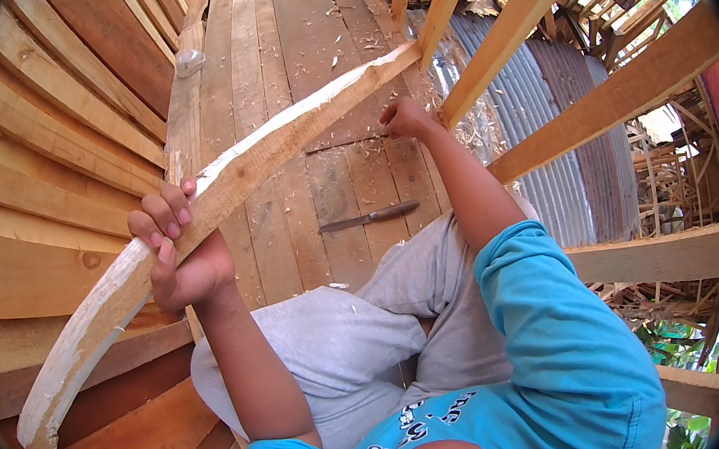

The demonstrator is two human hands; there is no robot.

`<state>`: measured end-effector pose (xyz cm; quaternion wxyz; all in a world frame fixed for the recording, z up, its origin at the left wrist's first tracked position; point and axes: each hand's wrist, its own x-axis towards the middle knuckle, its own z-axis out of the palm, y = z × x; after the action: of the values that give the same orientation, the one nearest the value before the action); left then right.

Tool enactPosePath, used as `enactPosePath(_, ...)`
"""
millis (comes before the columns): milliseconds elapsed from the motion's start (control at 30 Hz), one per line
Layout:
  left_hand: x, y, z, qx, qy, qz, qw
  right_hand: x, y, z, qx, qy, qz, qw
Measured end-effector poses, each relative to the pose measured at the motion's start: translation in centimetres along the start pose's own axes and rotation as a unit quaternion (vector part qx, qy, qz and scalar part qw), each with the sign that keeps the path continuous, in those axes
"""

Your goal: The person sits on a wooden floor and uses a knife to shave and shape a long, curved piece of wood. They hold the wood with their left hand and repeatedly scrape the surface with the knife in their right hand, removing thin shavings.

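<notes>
A long, rough-cut wooden board [268, 159] slants across the view from lower left to upper right, its upper edge pale and barky. My left hand [181, 254] grips it near the middle, fingers wrapped over the pale edge. Below the board's far end is my right hand [405, 118], low over the plank floor and apart from the board. Its fingers are curled closed; whether something small is in them is hidden. A knife [369, 217] with a dark handle lies on the floor in front of my folded legs.
Wood shavings are scattered over the plank floor [267, 226]. A plank wall [28, 196] rises close on the left. Slanted wooden posts [522, 15] stand along the right side, with corrugated metal sheets [533, 116] beyond. A small clear object [190, 63] sits at the far left.
</notes>
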<state>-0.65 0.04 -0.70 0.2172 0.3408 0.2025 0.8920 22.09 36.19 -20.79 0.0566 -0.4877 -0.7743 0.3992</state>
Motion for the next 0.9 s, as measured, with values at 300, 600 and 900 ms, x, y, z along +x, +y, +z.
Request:
enactPosePath(300, 0.1, -0.2, 0.2, -0.006, 0.004, -0.004, 1.000, -0.3, -0.8, 2.6, -0.255, 0.079, -0.058, 0.962)
enactPosePath(600, -0.1, 0.0, 0.6, 0.026, 0.038, 0.011, 0.999, -3.2, -3.6, 5.6, -0.252, 0.119, -0.124, 0.952)
enactPosePath(900, 0.0, -0.2, 0.6, 0.015, 0.034, 0.012, 0.999, -0.6, -1.8, 6.9, -0.218, 0.116, -0.169, 0.954)
